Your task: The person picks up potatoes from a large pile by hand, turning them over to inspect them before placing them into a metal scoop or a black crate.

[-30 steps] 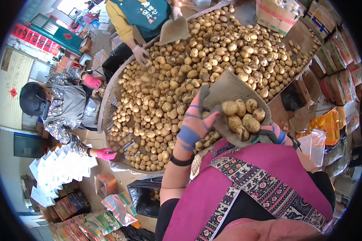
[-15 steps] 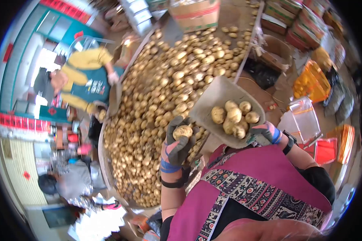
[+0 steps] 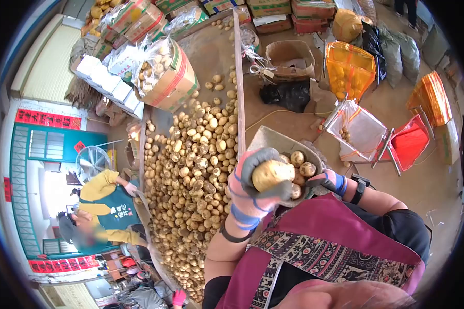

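Observation:
A large potato (image 3: 272, 175) is gripped in my left hand (image 3: 257, 188), which wears a grey and pink glove. This hand is over the near side of a grey scoop (image 3: 267, 137) and partly hides it. My right hand (image 3: 331, 182), gloved too, grips the scoop at its near right edge. Several smaller potatoes (image 3: 300, 167) lie in the scoop. Just left of my hands, a big heap of potatoes (image 3: 196, 185) covers the sorting table, some with dark, dirty skins.
A wooden rail (image 3: 240, 92) edges the table. A carton of bagged potatoes (image 3: 167, 82) stands at its far end. On the right are an open box (image 3: 290, 59), an orange mesh bag (image 3: 349, 67), a white bag on a frame (image 3: 357, 129) and a red bag (image 3: 410, 141). A co-worker (image 3: 113, 206) stands across the heap.
My view has turned right. My left hand has moved from over the heap to over the scoop, and its potato looks larger. My right hand still holds the scoop.

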A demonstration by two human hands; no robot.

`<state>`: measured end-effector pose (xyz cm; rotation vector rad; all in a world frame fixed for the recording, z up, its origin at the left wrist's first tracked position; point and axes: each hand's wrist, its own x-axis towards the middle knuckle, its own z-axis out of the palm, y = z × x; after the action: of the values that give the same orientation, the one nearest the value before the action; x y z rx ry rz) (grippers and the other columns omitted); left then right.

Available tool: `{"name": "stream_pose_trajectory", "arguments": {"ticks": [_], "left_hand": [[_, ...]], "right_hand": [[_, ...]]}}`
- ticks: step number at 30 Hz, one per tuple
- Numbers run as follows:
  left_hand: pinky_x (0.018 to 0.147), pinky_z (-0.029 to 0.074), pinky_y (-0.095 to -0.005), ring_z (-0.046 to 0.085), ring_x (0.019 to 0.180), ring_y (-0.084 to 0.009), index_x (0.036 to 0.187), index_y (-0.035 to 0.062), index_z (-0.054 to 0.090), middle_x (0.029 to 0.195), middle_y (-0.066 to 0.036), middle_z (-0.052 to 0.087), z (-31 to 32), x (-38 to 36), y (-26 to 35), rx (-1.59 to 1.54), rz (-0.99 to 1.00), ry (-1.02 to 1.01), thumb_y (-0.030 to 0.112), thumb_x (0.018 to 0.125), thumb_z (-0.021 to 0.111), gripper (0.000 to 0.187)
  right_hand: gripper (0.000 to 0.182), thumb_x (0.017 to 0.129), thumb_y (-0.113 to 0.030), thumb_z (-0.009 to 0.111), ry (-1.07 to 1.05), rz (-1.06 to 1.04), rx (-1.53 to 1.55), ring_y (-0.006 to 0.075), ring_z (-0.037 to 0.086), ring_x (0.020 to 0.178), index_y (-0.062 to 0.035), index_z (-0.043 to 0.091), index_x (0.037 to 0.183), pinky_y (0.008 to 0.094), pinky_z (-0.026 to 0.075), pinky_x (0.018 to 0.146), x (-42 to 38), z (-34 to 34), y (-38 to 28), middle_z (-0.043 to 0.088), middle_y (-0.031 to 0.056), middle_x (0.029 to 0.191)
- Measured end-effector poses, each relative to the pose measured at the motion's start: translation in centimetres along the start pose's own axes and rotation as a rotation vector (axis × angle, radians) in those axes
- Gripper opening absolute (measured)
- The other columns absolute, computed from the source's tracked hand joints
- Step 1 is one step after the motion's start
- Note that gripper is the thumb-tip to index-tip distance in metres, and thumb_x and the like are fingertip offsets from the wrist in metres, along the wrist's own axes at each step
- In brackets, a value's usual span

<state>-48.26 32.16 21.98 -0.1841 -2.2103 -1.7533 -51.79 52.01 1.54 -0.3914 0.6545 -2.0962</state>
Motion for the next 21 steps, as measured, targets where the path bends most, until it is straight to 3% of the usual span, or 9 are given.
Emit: {"name": "stream_pose_trajectory", "arguments": {"ticks": [1, 3, 6, 7, 9, 10, 15, 19, 21], "left_hand": [[0.071, 0.052, -0.0277, 0.063, 0.081, -0.0165, 0.108, 0.0012, 0.059, 0.096, -0.008, 0.064, 0.5, -0.1, -0.2, -0.081, -0.279, 0.025, 0.043, 0.075, 0.079, 0.057], [0.072, 0.052, -0.0261, 0.062, 0.083, -0.0169, 0.110, 0.0012, 0.056, 0.097, -0.009, 0.062, 0.5, 1.2, 0.0, -0.209, -0.522, -0.095, 0.049, 0.087, 0.065, 0.054], [0.077, 0.055, -0.0284, 0.063, 0.096, -0.0216, 0.115, 0.0014, 0.053, 0.107, -0.013, 0.061, 0.1, 2.3, -3.7, -0.810, -0.630, -0.269, 0.050, 0.094, 0.053, 0.053], [0.077, 0.055, -0.0284, 0.063, 0.096, -0.0216, 0.115, 0.0014, 0.053, 0.107, -0.013, 0.061, 0.8, 2.6, -3.7, -0.807, -0.634, -0.267, 0.050, 0.094, 0.053, 0.053], [0.074, 0.059, -0.0348, 0.061, 0.108, -0.0309, 0.120, 0.0019, 0.054, 0.113, -0.017, 0.063, 2.4, 2.6, -3.8, -1.034, -0.677, 0.040, 0.052, 0.094, 0.051, 0.057], [0.090, 0.055, -0.0460, 0.048, 0.127, -0.0369, 0.125, 0.0032, 0.053, 0.124, -0.018, 0.058, 1.6, 2.3, -5.2, -1.108, -0.611, -0.052, 0.043, 0.097, 0.050, 0.049], [0.094, 0.052, -0.0459, 0.054, 0.120, -0.0335, 0.122, 0.0031, 0.054, 0.124, -0.015, 0.058, -0.1, -0.3, -7.4, -1.106, -0.545, 0.082, 0.031, 0.098, 0.052, 0.037], [0.101, 0.047, -0.0444, 0.052, 0.122, -0.0288, 0.127, 0.0041, 0.046, 0.127, -0.010, 0.053, -0.4, -1.2, -5.8, -0.867, -0.456, 0.195, 0.021, 0.092, 0.062, 0.042], [0.101, 0.048, -0.0425, 0.052, 0.121, -0.0291, 0.128, 0.0025, 0.043, 0.130, -0.013, 0.049, 0.4, -0.8, -3.0, -0.458, -0.093, 0.243, 0.016, 0.091, 0.062, 0.043]], "right_hand": [[0.066, 0.085, 0.006, 0.059, 0.023, 0.029, 0.083, 0.0260, 0.046, 0.130, -0.0078, 0.035, 0.145, 0.0402, 0.037, 0.111, -0.2, -0.3, -0.2, 0.046, 0.0126, 0.142], [0.069, 0.083, 0.003, 0.062, 0.060, -0.003, 0.092, 0.0261, 0.046, 0.130, -0.0080, 0.033, 0.145, 0.0403, 0.037, 0.111, -0.9, -0.6, -1.0, 0.045, 0.0124, 0.143], [0.080, 0.078, -0.005, 0.070, 0.131, -0.029, 0.078, 0.0264, 0.046, 0.130, -0.0086, 0.029, 0.146, 0.0405, 0.038, 0.110, -1.6, -1.2, -2.9, 0.044, 0.0117, 0.143], [0.080, 0.078, -0.005, 0.070, 0.131, -0.028, 0.082, 0.0264, 0.046, 0.130, -0.0086, 0.029, 0.146, 0.0405, 0.038, 0.110, -1.6, -1.4, -3.3, 0.044, 0.0117, 0.143], [0.080, 0.078, -0.005, 0.070, 0.120, -0.044, 0.092, 0.0275, 0.046, 0.130, -0.0087, 0.029, 0.146, 0.0414, 0.039, 0.110, -1.5, -1.8, -3.4, 0.044, 0.0120, 0.143], [0.080, 0.078, -0.005, 0.070, 0.115, -0.047, 0.093, 0.0280, 0.046, 0.130, -0.0088, 0.029, 0.146, 0.0419, 0.039, 0.109, -1.5, -1.9, -3.6, 0.044, 0.0121, 0.143], [0.080, 0.077, -0.005, 0.071, 0.092, -0.026, 0.088, 0.0301, 0.046, 0.129, -0.0090, 0.030, 0.146, 0.0439, 0.041, 0.108, -0.9, -1.1, -5.5, 0.044, 0.0127, 0.142], [0.074, 0.082, 0.000, 0.066, 0.072, 0.170, 0.383, 0.0310, 0.045, 0.130, -0.0103, 0.030, 0.146, 0.0448, 0.041, 0.108, 0.8, -0.2, -4.9, 0.041, 0.0136, 0.145], [0.073, 0.083, 0.001, 0.063, -0.006, 0.104, 0.442, 0.0316, 0.045, 0.131, -0.0121, 0.029, 0.147, 0.0458, 0.039, 0.109, 1.7, 1.0, -4.7, 0.040, 0.0140, 0.145]]}}
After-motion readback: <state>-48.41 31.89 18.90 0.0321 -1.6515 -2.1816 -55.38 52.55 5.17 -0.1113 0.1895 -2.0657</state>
